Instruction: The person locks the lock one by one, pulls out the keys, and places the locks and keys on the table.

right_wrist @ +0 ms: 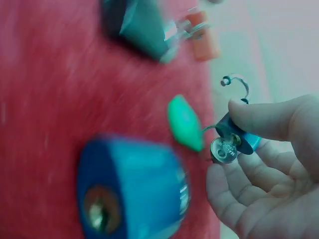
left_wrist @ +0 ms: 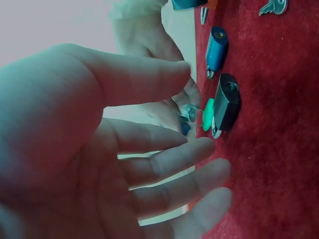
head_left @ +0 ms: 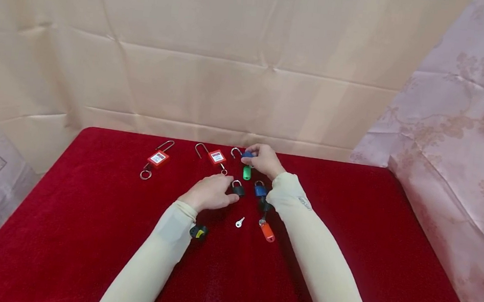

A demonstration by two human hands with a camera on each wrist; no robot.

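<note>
My right hand (head_left: pixel 264 161) pinches a blue padlock (right_wrist: pixel 249 142) between thumb and fingers, its shackle sprung open. A round-headed key (right_wrist: pixel 224 151) sits in its keyhole, and a green key tag (right_wrist: pixel 184 122) hangs from the key by a ring. Fingers apart and loosely bent, my left hand (head_left: pixel 211 193) is beside a small black padlock (head_left: pixel 238 189) on the red cloth, holding nothing. In the left wrist view this black padlock (left_wrist: pixel 228 104) stands past the fingertips. A second blue padlock (head_left: pixel 260 190) lies under the right forearm's side, close to the cuff.
Two red padlocks with white labels, one at left (head_left: pixel 159 158) and one nearer the middle (head_left: pixel 216 156), lie with long shackles open and rings attached. A loose silver key (head_left: pixel 239 222) and an orange key tag (head_left: pixel 267 232) lie nearer me. Curtains (head_left: pixel 239 96) hang behind the red-covered table (head_left: pixel 85 213).
</note>
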